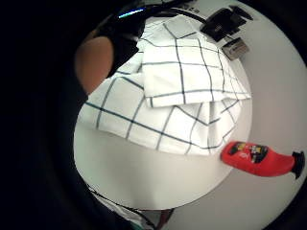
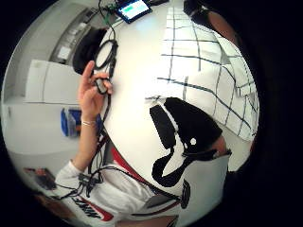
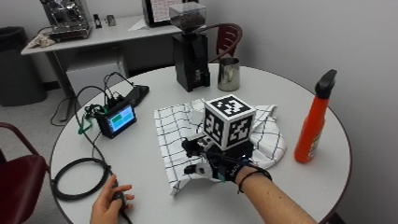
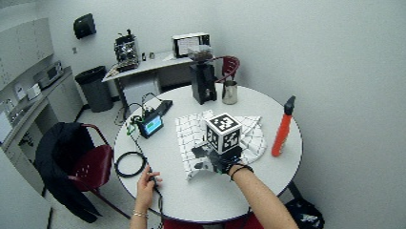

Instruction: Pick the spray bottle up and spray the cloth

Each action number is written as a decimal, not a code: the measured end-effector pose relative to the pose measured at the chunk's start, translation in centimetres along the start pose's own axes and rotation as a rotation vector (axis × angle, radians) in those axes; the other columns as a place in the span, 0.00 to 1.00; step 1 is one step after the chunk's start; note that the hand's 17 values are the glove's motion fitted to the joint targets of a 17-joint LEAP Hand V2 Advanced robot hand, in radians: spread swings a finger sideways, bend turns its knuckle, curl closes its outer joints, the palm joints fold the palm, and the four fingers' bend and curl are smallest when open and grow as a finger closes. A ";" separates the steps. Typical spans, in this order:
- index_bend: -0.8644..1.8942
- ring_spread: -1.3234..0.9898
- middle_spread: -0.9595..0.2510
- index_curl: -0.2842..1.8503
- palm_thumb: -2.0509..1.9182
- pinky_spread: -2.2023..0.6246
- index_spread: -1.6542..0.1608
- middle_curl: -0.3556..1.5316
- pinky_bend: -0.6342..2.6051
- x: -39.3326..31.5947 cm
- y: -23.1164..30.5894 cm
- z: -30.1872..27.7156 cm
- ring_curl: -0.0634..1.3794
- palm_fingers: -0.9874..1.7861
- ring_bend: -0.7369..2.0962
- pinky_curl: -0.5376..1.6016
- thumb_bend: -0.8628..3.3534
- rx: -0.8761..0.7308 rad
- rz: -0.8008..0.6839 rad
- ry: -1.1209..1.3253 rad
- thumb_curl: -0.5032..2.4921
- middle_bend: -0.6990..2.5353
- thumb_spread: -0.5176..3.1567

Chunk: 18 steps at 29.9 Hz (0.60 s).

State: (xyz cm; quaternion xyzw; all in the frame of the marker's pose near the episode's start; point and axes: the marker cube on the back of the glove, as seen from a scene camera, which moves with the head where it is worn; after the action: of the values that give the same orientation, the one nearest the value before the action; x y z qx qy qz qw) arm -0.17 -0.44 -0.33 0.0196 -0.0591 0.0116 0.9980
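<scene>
An orange-red spray bottle (image 3: 313, 126) with a black nozzle stands upright near the right edge of the round white table (image 3: 273, 88). A white cloth (image 3: 177, 130) with dark checks lies crumpled in the middle. My gloved right hand (image 3: 217, 165) hovers over the cloth's near edge, fingers relaxed and holding nothing, about a forearm's length left of the bottle. In the little finger side palm view the cloth (image 1: 177, 96) fills the middle and the bottle (image 1: 259, 158) shows beside it on the table. The thumb side palm view shows the cloth (image 2: 208, 80) past my thumb (image 2: 189, 123).
A black coffee grinder (image 3: 189, 51) and a steel cup (image 3: 229, 74) stand at the table's far side. A small screen (image 3: 118, 119) and a coiled cable (image 3: 74, 179) lie on the left. The bare left hand (image 3: 112, 198) rests near the front edge, holding a small cabled device.
</scene>
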 end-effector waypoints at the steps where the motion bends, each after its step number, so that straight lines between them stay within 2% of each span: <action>1: 0.37 0.57 0.76 0.25 0.65 0.86 0.70 0.34 0.28 -0.3 -0.1 -0.1 0.22 0.56 0.37 0.37 0.25 0.013 -0.002 -0.065 0.23 0.31 0.46; 5: 0.37 0.58 0.76 0.26 0.65 0.86 0.70 0.34 0.28 -1.6 -0.2 -1.1 0.22 0.56 0.36 0.38 0.24 0.110 -0.008 -0.382 0.23 0.29 0.46; 11: 0.37 0.58 0.78 0.26 0.65 0.86 0.70 0.34 0.29 -1.1 2.5 -3.3 0.23 0.55 0.35 0.39 0.24 0.461 -0.020 -0.736 0.24 0.28 0.47; 14: 0.37 0.58 0.78 0.26 0.65 0.87 0.70 0.35 0.29 -0.3 4.1 -4.5 0.23 0.55 0.35 0.39 0.23 0.570 0.009 -0.822 0.24 0.28 0.47; 18: 0.37 0.58 0.78 0.27 0.66 0.87 0.71 0.35 0.28 1.2 5.4 -5.1 0.23 0.56 0.35 0.39 0.23 0.620 0.040 -0.849 0.24 0.28 0.47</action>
State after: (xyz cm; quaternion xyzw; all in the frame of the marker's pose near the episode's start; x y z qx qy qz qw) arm 1.43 5.19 -5.06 0.3159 -0.4523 0.0386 0.8331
